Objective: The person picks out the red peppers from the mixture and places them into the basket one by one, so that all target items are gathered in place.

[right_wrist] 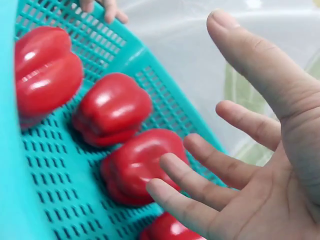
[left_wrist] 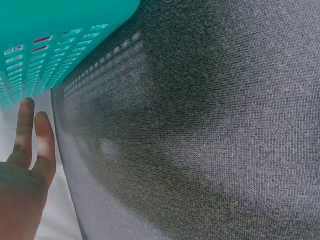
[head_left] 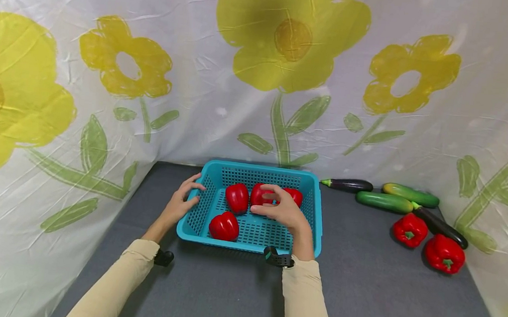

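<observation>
A blue-green plastic basket (head_left: 246,247) holds several red bell peppers, one of them at its front left (head_left: 224,226). My left hand (head_left: 182,203) is at the basket's left rim, with fingertips and thumb reaching over the edge. Its lower fingers (left_wrist: 44,142) look fairly straight beside the perforated wall. Above the right half of the basket, my right hand (head_left: 283,210) holds nothing. Its thumb and fingers are spread, and the fingertips overlap a red bell pepper (right_wrist: 142,165) in the right wrist view. In the head view this hand partly hides the back-right peppers.
On the dark grey table (head_left: 359,298), to the right, are two red bell peppers (head_left: 410,230), two eggplants (head_left: 349,185) and two green zucchini-like vegetables (head_left: 383,202). A white flowered cloth (head_left: 220,125) rises behind the table and along its sides.
</observation>
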Motion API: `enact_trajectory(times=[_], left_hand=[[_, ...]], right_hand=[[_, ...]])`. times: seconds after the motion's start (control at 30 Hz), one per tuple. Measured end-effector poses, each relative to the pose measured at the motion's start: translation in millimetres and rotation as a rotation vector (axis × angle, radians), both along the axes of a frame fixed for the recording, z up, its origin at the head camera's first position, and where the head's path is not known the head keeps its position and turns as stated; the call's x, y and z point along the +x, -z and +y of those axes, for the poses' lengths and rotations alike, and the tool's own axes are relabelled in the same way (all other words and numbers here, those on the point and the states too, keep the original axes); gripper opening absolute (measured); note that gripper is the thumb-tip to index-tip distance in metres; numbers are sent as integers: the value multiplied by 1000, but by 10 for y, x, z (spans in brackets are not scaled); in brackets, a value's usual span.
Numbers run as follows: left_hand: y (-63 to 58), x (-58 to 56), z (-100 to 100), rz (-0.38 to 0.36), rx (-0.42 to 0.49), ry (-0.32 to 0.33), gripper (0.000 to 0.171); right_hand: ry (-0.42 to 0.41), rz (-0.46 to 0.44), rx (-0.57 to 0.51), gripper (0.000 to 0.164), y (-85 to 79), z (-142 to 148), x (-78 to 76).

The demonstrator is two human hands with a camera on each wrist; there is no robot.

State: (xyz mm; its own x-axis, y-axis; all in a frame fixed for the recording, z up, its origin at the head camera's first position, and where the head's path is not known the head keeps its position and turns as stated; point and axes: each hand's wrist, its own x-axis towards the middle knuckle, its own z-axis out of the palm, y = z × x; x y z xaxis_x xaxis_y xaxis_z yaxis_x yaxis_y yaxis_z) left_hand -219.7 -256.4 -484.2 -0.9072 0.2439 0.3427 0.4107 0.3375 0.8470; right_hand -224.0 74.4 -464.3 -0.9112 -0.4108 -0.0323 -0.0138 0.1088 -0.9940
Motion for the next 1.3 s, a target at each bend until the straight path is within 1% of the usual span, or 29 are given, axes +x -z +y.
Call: enact_trajectory(times=[0.27, 0.5, 0.63, 0.9, 1.13, 1.3], left_hand=[[39, -14, -14, 6, 4, -3, 24], [38, -19, -12, 3, -7, -1, 24], [35, -24, -10, -3, -2, 4, 25], [51, -40, -25, -15, 6, 15, 25], [69, -48, -36, -12, 0, 7, 26], [70, -47, -39, -6, -6, 7, 25]], right_hand=[[-15, 22, -31, 67, -60, 266, -39], [-7, 28, -23, 68, -149, 464, 1], [-24, 32, -45, 69, -178, 562, 13], [-86, 8, -192, 61, -255, 728, 20], [-89, 6, -259, 56, -277, 889, 29], [-85, 0, -343, 50, -258, 992, 34]])
